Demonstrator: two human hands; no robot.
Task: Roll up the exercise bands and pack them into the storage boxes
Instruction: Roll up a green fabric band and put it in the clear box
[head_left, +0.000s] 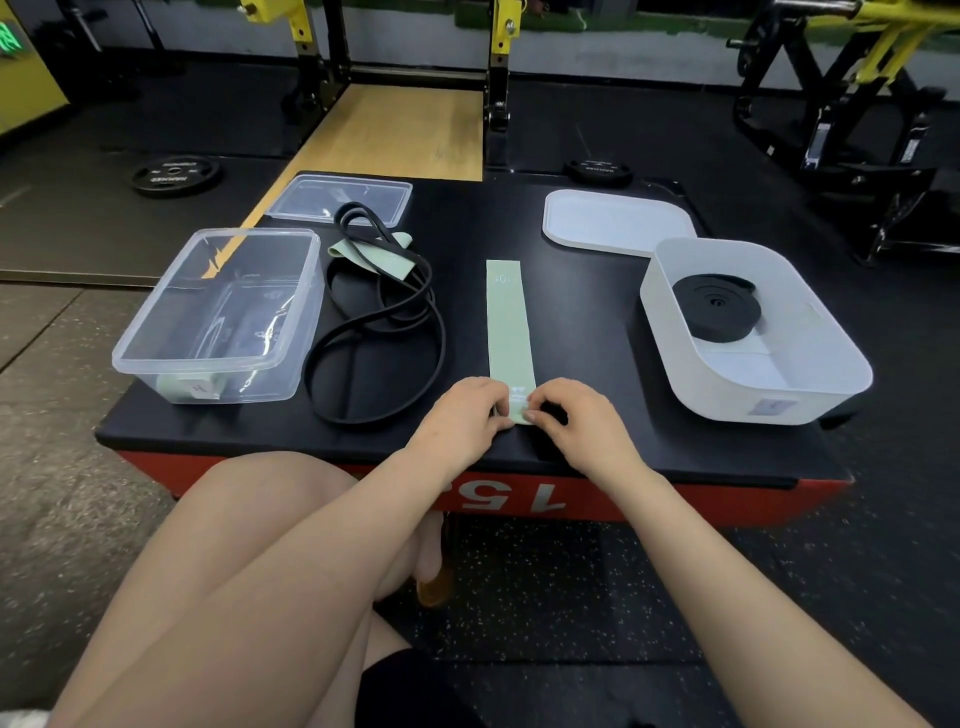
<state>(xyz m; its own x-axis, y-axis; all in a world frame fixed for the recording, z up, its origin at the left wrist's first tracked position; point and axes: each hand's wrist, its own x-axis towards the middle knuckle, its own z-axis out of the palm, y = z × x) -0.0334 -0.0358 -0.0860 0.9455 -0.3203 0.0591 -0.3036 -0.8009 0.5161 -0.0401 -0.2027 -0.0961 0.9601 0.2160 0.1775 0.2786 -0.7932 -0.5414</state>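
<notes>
Green band (508, 332) end btwn fingers (498, 402)

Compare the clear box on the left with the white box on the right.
The clear box is see-through and rectangular; the white box is opaque with rounded corners. The clear box holds a rolled pale green band; the white box holds a rolled black band. Both stand open on the black tabletop, their lids lying behind them.
</notes>
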